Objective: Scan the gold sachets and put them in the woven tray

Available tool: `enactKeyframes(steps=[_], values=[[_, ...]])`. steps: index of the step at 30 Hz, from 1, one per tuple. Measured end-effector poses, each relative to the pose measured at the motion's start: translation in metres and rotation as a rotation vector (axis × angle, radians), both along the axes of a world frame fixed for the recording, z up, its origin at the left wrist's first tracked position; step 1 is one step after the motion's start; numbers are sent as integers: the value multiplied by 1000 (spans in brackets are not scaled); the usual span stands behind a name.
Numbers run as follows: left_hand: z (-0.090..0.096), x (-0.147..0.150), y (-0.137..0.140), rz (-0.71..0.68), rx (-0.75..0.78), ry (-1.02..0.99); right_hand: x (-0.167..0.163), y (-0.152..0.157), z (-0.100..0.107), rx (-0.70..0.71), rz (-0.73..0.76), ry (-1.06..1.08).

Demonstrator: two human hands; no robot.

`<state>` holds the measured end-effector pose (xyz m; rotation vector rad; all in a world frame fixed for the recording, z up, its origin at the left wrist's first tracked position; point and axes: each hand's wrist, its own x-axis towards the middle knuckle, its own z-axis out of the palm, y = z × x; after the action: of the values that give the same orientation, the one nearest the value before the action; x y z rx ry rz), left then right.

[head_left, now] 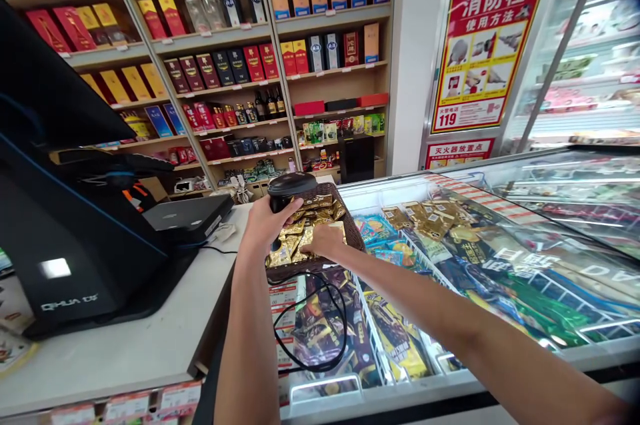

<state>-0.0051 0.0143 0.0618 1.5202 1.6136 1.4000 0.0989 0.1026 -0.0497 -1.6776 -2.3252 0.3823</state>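
My left hand [263, 222] is wrapped around the handle of a black barcode scanner [293, 183], its head held over the basket. A dark woven basket [353, 228] sits at the inner end of the counter and freezer, filled with small gold foil packets [320, 204]. My right hand [327, 240] reaches down among these packets, fingers curled and pressed together. What lies under its fingertips is hidden. The scanner's black cable [345, 318] loops below the basket, over the freezer.
A dark checkout terminal [75, 232] and a flat black box [187, 215] stand on the white counter [145, 338] at left. The chest freezer [370, 195] with bagged ice creams spans the right. Shelves [230, 85] of boxed goods line the back wall, beside a red fire-hydrant poster [493, 52].
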Motion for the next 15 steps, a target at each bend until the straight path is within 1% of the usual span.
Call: enactKeyframes(steps=[4, 7, 10, 12, 15], values=[[1, 1, -2, -15, -7, -16, 7, -2, -1, -27, -18, 87], [2, 3, -1, -16, -17, 21, 22, 5, 1, -42, -85, 194], [-1, 6, 2, -33, -25, 55, 45, 17, -1, 28, -152, 334], [-3, 9, 6, -41, -32, 78, 64, 26, -4, 73, -164, 447], [-7, 17, 10, -66, -43, 101, 95, 33, -10, 50, -176, 700]])
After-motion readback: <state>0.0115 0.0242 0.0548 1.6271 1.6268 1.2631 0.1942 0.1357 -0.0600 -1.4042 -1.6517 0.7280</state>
